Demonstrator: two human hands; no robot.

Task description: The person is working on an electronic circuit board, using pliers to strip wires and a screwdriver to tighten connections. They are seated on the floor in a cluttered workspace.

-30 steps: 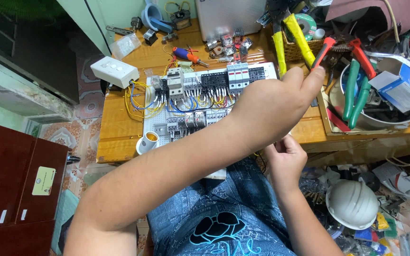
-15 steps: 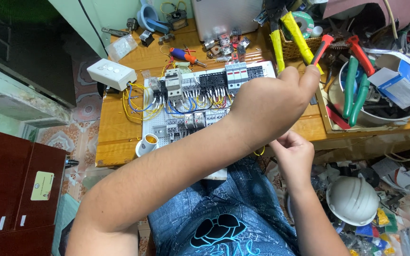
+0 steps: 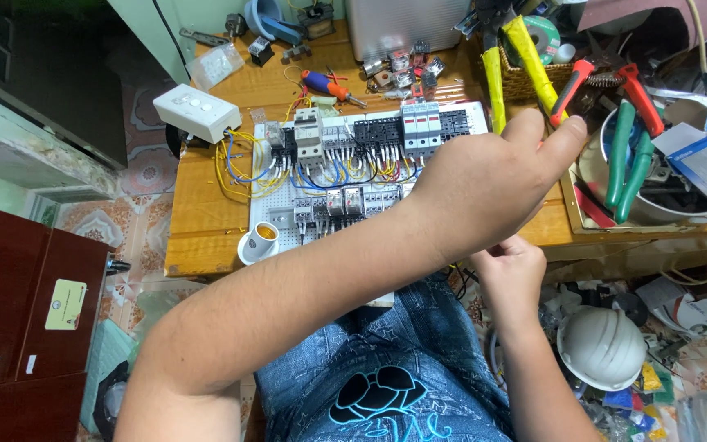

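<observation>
Partly, left hand hides control panel; right hand contents unclear.

Two bare forearms, no sleeves, no watch, no bracelet, no gloves. Left arm thick and broad, filling the middle of the view from the lower left corner. Left hand large and rounded, ringless as far as visible. Right hand smaller in view, partly hidden behind the left, with short trimmed nails on the fingers. Right forearm uncovered to the bottom edge. Below, a blue patterned garment with a mottled, denim-like print in pale and dark blue, bearing a black rounded emblem outlined in bright light blue, with light-blue lettering beneath.
</observation>
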